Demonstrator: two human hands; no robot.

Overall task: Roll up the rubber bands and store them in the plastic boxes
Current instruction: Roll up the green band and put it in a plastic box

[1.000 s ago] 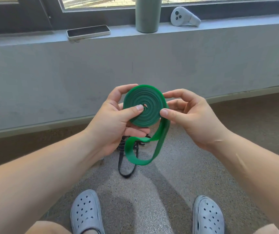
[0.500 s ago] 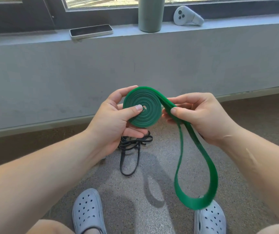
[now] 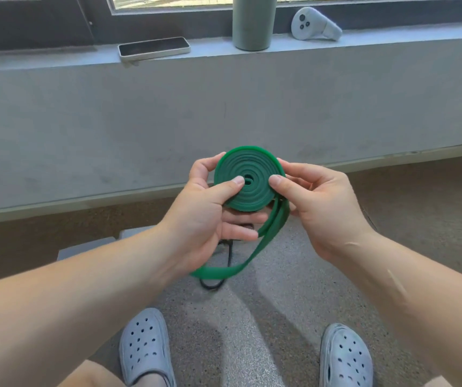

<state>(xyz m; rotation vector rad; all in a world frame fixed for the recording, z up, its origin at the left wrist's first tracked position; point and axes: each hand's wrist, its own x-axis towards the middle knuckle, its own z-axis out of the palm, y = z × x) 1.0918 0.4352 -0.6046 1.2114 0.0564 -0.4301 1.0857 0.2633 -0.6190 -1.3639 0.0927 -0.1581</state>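
Over the floor (image 3: 255,325): green rubber band (image 3: 248,181), mostly coiled; left hand (image 3: 207,219), grip pinching coil faces, likely against unwinding; right hand (image 3: 322,208), grip pinching rim, steering the hanging tail (image 3: 255,251).

Left forearm (image 3: 84,289), right forearm (image 3: 405,280): both bare. Two thin line marks on right forearm, one near wrist. Left grip (image 3: 204,216), right grip (image 3: 322,208): short plain thumbnails. Left shoe (image 3: 146,350), right shoe (image 3: 345,358): pale grey-blue rubber clogs, round toes, many small round holes on top. Left knee (image 3: 93,375) bare.
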